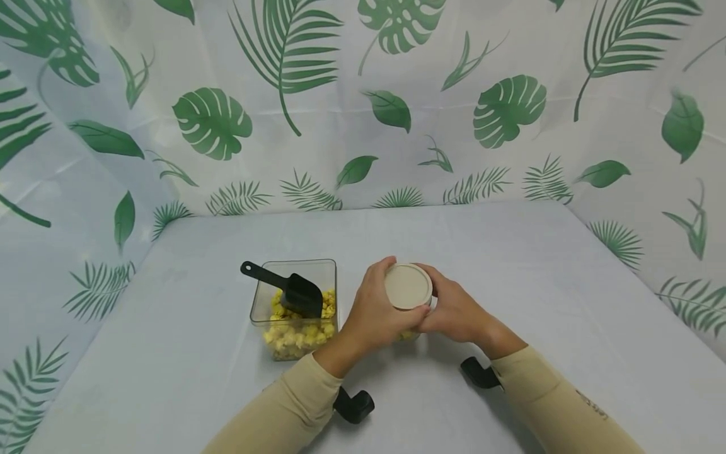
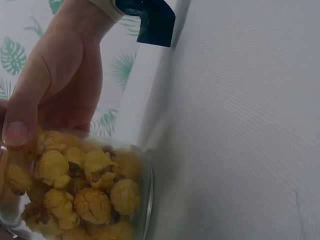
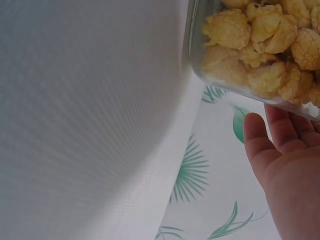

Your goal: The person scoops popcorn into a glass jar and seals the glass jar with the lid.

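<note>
Glass jar point(image 1: 409, 315) of popcorn point(image 2: 82, 190) in both hands; popcorn-filled tub point(image 1: 295, 309) beside

two hands are showing: one left hand point(image 1: 377, 312) and one right hand point(image 1: 454, 309). one lidded jar point(image 1: 408, 287) is standing between them. one clear container point(image 1: 295, 309) is sitting nearby, one black scoop point(image 1: 286, 287) lying in it.

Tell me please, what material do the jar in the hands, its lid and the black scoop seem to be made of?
Jar: clear glass or hard plastic; the popcorn shows through its wall. Lid: beige, matte, probably plastic, no shine. Scoop: black, dull, likely moulded plastic.
</note>
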### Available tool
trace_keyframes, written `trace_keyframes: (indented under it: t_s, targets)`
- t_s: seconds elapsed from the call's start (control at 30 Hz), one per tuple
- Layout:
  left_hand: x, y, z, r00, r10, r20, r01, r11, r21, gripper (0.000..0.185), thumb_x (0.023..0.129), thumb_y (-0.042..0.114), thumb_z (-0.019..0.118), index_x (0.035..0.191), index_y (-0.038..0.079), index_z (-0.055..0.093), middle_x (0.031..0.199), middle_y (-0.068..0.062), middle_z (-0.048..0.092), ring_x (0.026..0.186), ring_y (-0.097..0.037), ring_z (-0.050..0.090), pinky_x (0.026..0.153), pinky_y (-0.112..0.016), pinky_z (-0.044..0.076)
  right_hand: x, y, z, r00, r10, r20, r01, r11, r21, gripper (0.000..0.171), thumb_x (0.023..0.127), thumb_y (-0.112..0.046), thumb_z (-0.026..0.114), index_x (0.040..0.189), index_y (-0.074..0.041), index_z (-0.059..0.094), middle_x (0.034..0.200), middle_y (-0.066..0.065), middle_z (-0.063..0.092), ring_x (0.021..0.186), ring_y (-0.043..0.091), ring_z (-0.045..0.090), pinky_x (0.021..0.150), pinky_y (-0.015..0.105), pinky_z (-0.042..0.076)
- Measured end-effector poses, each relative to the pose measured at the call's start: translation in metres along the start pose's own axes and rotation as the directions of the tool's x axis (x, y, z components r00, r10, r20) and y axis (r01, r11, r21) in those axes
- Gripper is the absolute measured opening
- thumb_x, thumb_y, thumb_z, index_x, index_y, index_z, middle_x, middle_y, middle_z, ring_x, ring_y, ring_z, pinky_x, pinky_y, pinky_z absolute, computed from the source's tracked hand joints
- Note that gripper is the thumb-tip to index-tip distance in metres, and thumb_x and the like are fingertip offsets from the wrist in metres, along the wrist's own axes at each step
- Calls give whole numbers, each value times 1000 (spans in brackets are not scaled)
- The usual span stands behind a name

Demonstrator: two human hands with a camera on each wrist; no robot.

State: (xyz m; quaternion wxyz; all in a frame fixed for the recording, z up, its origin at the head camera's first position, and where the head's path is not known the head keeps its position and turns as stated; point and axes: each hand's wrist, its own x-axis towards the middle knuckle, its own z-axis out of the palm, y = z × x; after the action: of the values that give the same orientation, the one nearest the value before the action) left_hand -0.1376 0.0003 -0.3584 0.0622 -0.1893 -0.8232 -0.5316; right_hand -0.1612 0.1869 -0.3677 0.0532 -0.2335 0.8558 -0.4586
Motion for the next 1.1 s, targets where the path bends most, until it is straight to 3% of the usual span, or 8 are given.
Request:
trace_keyframes:
  t_s: [0.23,0.4,0.7,0.9,1.0,1.1]
  targets:
    - [-3,-7,-4,998,25,64,-23,999,-45,94,84,28,74,157,2,20,150,-17,37,123,-27,50,96,-45,48,-1,2,1,1000,-20,2,20,1000,16,90,75,-17,83,151,-2,35,143,16,51,132,36,47,106,59,37]
    - [-4,-7,-3,999,36,19,-36,999,-25,93,82,26,78,155,-1,26,150,-17,39,123,-28,51,95,-46,49,-2,1,2,1000,-16,-16,16,1000,-2,89,74,-15,84,149,-1,37,141,16,52,130,36,49,104,59,39]
    - [-4,-5,1,995,13,-97,-13,1000,-1,95,74,30,90,147,-3,38,136,-17,47,112,-29,54,89,-46,50,-1,-1,4,998,-31,-46,29,999,-32,89,73,-15,83,148,0,39,138,17,54,126,35,53,100,56,42]
    - [-5,-10,-1,1000,-22,-7,22,997,-71,100,79,32,85,154,2,26,143,-15,40,119,-27,51,94,-46,48,-2,0,3,997,-69,-27,69,998,-14,88,75,-14,83,149,1,37,140,16,53,129,35,50,104,58,39]
    - [-6,-13,-3,999,-4,41,7,996,-86,95,83,28,79,155,2,23,143,-17,39,121,-28,51,95,-48,48,-2,1,3,998,-65,-14,65,998,-3,87,75,-13,81,149,-1,37,141,14,53,131,34,49,105,59,38]
    - [-7,-15,-3,999,28,44,-24,996,-92,91,84,23,77,154,-1,25,143,-19,40,121,-29,51,96,-49,47,-2,1,2,998,-57,-15,57,998,-5,88,74,-12,80,150,-1,37,141,14,52,131,34,48,106,58,37]
